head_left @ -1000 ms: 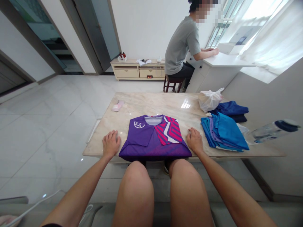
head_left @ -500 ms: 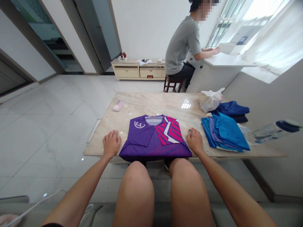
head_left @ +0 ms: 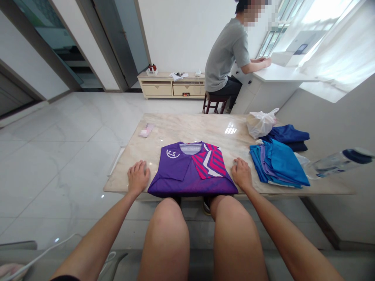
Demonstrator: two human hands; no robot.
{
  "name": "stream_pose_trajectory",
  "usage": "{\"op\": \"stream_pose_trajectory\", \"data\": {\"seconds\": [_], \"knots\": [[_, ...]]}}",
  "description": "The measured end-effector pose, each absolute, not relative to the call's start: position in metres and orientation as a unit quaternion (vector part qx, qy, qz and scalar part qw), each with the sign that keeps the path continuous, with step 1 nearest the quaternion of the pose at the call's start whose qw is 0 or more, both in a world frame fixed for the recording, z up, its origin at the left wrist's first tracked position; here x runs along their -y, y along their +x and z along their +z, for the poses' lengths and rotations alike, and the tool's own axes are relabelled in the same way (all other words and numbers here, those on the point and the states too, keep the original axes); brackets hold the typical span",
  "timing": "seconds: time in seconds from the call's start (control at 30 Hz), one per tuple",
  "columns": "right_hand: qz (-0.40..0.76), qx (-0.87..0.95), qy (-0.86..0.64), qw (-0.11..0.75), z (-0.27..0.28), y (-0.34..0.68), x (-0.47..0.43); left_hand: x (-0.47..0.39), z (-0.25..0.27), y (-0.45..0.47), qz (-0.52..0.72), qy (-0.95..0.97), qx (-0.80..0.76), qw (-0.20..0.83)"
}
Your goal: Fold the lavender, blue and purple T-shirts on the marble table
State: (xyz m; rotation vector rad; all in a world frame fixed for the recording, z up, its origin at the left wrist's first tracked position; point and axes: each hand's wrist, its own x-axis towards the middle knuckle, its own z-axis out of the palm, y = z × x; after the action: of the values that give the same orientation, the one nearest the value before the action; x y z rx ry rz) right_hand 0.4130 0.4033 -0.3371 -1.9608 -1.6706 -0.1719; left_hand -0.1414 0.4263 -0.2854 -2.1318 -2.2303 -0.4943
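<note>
A purple jersey with a pink-and-white striped sleeve lies partly folded on the marble-topped table, collar away from me and both sleeves turned inward. Its lower edge reaches the table's front edge. My left hand rests on the tabletop just left of the jersey, fingers stretched out and holding nothing. On the other side, my right hand lies on the table close to the jersey's right edge, also empty with its fingers extended. Neither hand grips the cloth.
To the right are folded blue clothes, darker blue garments, a white plastic bag and a clear bottle lying tilted. A small pink item sits back left. Beyond, a person sits on a stool at a white desk.
My knees have spread slightly apart. Both hands and the jersey stay where they were.
</note>
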Motion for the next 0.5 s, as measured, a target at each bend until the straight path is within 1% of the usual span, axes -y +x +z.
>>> {"op": "stream_pose_trajectory", "data": {"seconds": [0.17,0.27,0.33,0.4,0.5], "knots": [[-0.059,0.618,-0.731,0.283,-0.337,0.41,-0.4,-0.424,-0.284,-0.141,-0.151,-0.685,0.712,0.024],[-0.034,0.609,-0.74,0.283,-0.325,0.412,-0.405,-0.432,-0.277,-0.14,-0.135,-0.703,0.698,0.02],[0.038,0.577,-0.766,0.282,-0.31,0.416,-0.419,-0.45,-0.27,-0.137,-0.131,-0.719,0.683,-0.012],[0.15,0.521,-0.793,0.278,-0.295,0.423,-0.443,-0.477,-0.264,-0.129,-0.141,-0.715,0.681,-0.067],[0.232,0.5,-0.795,0.254,-0.28,0.428,-0.488,-0.529,-0.259,-0.109,-0.152,-0.691,0.69,-0.155]]}}
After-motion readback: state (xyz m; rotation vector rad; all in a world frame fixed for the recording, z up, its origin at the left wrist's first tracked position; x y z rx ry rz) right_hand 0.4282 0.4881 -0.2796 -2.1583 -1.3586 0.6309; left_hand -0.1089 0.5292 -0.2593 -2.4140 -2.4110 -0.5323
